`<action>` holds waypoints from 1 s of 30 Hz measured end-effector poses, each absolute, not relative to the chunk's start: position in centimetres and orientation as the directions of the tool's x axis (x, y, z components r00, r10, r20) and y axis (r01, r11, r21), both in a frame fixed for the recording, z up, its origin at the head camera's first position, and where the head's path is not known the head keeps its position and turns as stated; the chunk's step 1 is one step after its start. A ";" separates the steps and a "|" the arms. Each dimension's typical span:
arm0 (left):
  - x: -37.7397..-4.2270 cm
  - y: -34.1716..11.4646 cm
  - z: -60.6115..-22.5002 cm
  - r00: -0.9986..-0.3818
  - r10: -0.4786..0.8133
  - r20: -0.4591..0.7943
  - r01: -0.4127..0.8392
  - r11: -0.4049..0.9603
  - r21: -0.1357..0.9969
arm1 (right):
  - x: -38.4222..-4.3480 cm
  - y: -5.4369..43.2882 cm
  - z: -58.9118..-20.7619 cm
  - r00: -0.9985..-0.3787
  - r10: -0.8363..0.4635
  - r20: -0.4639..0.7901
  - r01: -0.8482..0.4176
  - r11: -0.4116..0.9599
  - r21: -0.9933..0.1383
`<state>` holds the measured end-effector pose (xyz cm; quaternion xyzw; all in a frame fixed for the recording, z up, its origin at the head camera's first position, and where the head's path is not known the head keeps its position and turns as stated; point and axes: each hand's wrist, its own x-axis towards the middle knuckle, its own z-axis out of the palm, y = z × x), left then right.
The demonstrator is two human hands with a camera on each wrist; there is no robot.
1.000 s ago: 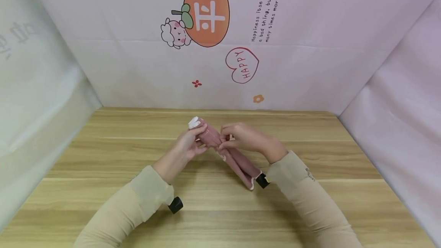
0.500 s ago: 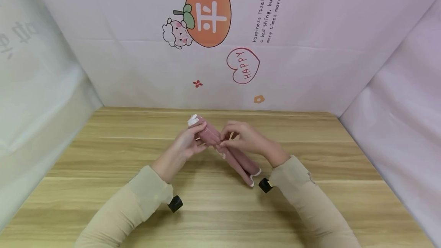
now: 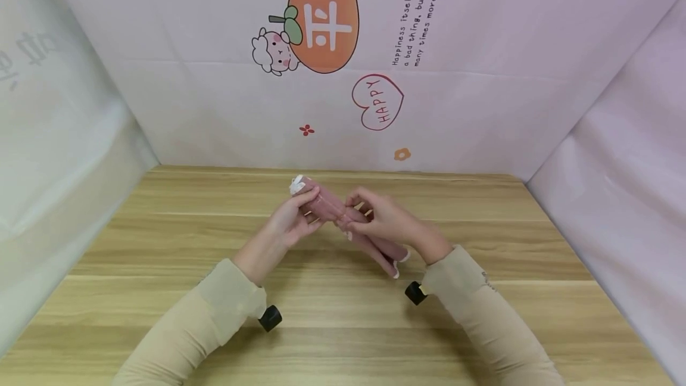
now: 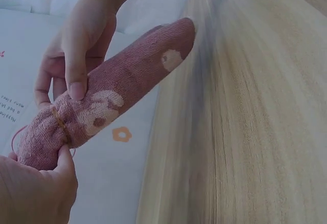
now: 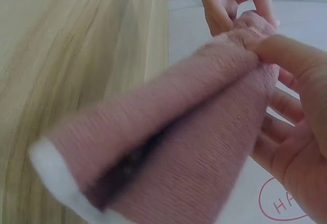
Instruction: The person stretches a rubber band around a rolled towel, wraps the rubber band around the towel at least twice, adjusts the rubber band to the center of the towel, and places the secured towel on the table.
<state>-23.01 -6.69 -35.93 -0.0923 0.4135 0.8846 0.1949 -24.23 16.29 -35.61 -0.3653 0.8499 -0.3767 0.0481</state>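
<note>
A rolled pink towel with white edging is held up slantwise over the wooden table in the head view. My left hand grips its upper left part, thumb across the top. Around the towel's middle runs a thin brownish band, which cinches the cloth. Just past that band my right hand pinches the towel between thumb and fingers. White patches mark the cloth in the left wrist view. Toward the right wrist camera the two folded halves spread apart, with a dark gap between them.
The wooden tabletop extends below both arms. Behind it rises a white printed backdrop, with pale cloth walls on either side. A small black wrist camera sits under the left cuff, another under the right.
The towel's loose lower end has lifted a little. The right hand's fingers have parted more and shifted slightly along the cloth past the band. The left hand keeps its grip.
</note>
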 end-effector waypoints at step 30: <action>-23.0 -5.4 -36.4 -0.912 0.173 -0.372 -0.400 -0.576 0.713 | -24.4 14.7 -36.9 -0.192 -0.719 0.668 -0.896 0.406 0.179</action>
